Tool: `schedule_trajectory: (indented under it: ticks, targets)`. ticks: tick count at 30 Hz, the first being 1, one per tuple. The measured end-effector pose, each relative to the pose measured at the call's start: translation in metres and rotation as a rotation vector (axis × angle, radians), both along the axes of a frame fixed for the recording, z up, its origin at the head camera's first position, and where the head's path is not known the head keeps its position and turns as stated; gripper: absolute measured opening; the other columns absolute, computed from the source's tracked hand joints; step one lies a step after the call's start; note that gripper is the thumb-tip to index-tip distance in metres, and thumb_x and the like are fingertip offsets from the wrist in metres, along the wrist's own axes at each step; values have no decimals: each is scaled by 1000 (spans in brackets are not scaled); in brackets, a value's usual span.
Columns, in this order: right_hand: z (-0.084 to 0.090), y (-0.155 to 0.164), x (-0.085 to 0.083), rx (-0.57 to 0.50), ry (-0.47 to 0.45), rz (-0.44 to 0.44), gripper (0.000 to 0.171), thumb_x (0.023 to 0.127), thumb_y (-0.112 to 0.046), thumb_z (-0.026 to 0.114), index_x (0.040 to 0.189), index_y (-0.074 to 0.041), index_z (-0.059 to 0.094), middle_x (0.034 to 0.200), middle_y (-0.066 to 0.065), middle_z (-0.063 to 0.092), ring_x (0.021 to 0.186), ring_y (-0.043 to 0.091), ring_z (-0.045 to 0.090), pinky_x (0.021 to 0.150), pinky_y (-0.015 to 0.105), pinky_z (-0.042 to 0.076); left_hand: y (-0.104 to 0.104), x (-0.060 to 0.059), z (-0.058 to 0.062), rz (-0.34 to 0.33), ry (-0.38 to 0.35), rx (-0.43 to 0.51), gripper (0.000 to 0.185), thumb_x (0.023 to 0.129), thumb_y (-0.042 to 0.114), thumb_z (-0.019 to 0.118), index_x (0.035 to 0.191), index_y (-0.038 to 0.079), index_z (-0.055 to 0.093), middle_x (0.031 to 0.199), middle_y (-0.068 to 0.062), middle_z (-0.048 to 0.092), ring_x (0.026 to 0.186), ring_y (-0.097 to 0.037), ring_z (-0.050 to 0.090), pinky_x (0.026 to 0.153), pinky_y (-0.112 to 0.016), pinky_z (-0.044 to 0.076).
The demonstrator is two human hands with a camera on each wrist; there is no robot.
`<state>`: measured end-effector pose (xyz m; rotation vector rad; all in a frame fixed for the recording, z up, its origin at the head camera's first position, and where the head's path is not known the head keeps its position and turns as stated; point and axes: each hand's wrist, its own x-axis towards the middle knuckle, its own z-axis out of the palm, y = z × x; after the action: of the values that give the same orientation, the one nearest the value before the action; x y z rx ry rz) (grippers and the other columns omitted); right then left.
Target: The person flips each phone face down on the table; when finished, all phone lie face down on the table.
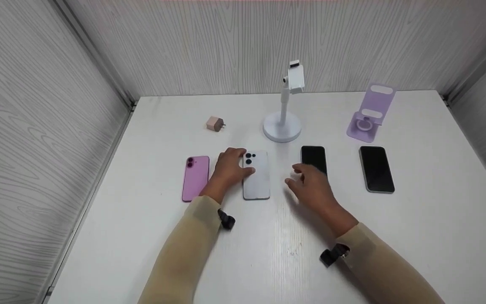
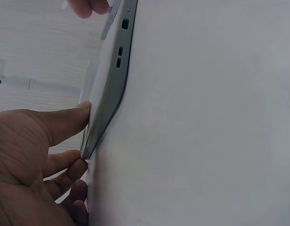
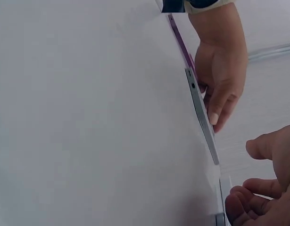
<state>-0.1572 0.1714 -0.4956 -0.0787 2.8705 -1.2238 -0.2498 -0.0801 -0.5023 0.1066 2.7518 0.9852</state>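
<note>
black phone: near end hidden by right hand | elbows: cut off

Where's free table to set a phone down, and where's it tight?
Free: the near table between the two sleeves, the left strip beside the purple phone, and the back left around the charger. Tight: the phone row, where the left hand grips the white phone and the right hand hovers over a black phone, with both stands close behind.
</note>
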Motion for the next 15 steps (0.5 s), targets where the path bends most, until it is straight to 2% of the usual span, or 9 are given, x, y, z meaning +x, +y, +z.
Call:
schedule_trajectory:
  ticks: [3, 7, 15]
  targets:
    - [1, 22, -2, 61, 39, -39, 54, 105, -22, 72, 149, 5, 59, 142, 26, 65, 132, 43, 61, 113, 57, 50, 0, 0, 0, 4, -3, 11, 74, 97, 30, 85, 161, 11, 53, 165, -10, 51, 155, -30, 43, 132, -43, 33]
    - [3, 48, -5, 121, 34, -83, 57, 106, -22, 69, 151, 10, 56, 147, 33, 61, 140, 50, 54, 120, 61, 43, 0, 0, -1, 6, -6, 9, 74, 97, 30, 85, 161, 11, 54, 165, -9, 50, 155, -30, 43, 132, -43, 33]
    - [0, 74, -8, 174, -13, -95, 57, 103, -19, 71, 148, 13, 57, 143, 35, 64, 138, 52, 57, 118, 62, 44, 0, 0, 0, 5, -10, -5, 73, 98, 31, 84, 162, 12, 53, 165, -9, 50, 156, -30, 42, 133, -43, 32]
